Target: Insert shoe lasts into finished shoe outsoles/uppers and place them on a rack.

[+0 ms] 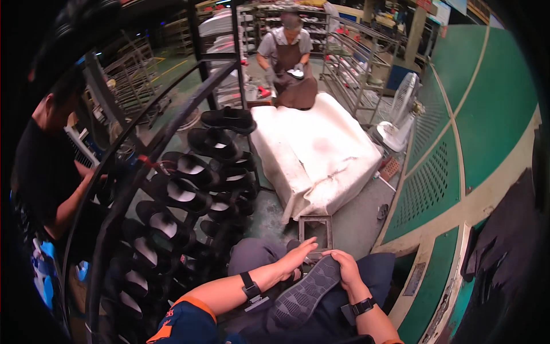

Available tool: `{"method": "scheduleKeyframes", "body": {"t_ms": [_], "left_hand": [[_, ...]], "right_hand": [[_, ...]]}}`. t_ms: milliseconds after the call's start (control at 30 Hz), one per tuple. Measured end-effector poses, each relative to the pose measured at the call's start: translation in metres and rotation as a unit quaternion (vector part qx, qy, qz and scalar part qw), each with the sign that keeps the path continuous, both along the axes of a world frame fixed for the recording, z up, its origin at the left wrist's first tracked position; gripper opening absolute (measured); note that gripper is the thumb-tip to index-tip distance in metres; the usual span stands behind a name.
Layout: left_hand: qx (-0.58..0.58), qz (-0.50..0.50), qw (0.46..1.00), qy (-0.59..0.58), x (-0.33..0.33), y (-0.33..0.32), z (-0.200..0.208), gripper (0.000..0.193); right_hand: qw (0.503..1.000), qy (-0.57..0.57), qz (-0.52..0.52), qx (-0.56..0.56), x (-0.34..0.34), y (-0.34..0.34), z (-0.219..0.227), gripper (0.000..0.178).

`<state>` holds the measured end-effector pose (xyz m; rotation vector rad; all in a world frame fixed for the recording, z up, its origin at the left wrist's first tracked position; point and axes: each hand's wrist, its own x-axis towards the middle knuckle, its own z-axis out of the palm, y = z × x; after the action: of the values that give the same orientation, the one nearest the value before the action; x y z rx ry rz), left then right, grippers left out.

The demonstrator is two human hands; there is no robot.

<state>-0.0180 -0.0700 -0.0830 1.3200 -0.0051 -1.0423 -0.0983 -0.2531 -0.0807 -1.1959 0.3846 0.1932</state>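
Note:
A shoe (pixel 307 291) lies slantwise over my lap, its dark grey patterned sole facing up. My right hand (pixel 347 270) grips its far end from the right side, with the fingers bent over the edge. Just left of that end is my left hand (pixel 298 258), palm down with fingers stretched out. Whether its underside touches the shoe I cannot tell. The shoe's upper is hidden beneath the sole.
A rack (pixel 163 135) with several black shoes (pixel 212 143) stands close on my left. Ahead is a block under a white cloth (pixel 309 132), with an aproned person (pixel 292 57) behind it. Green panels (pixel 424 189) line the right, near a white fan (pixel 401 109). Another person (pixel 46 155) works at far left.

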Motion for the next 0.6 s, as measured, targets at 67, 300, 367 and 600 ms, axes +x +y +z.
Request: {"method": "scheduleKeyframes", "body": {"t_ms": [67, 300, 367, 600], "left_hand": [[0.025, 0.017, 0.999, 0.037, -0.001, -0.009, -0.010, 0.063], [0.010, -0.034, 0.977, 0.211, -0.005, -0.017, -0.011, 0.072], [-0.040, -0.001, 0.988, 0.148, -0.002, -0.016, -0.004, 0.074], [-0.063, 0.007, 0.983, 0.170, 0.001, -0.031, -0.009, 0.065]], "right_hand": [[0.999, -0.038, 0.007, 0.029, -0.001, 0.001, -0.002, 0.030], [0.996, -0.068, 0.049, 0.038, 0.004, 0.003, -0.010, 0.028], [0.995, -0.067, 0.064, 0.039, 0.006, 0.004, -0.007, 0.027], [0.992, -0.118, 0.049, -0.020, 0.004, 0.008, -0.015, 0.026]]}}
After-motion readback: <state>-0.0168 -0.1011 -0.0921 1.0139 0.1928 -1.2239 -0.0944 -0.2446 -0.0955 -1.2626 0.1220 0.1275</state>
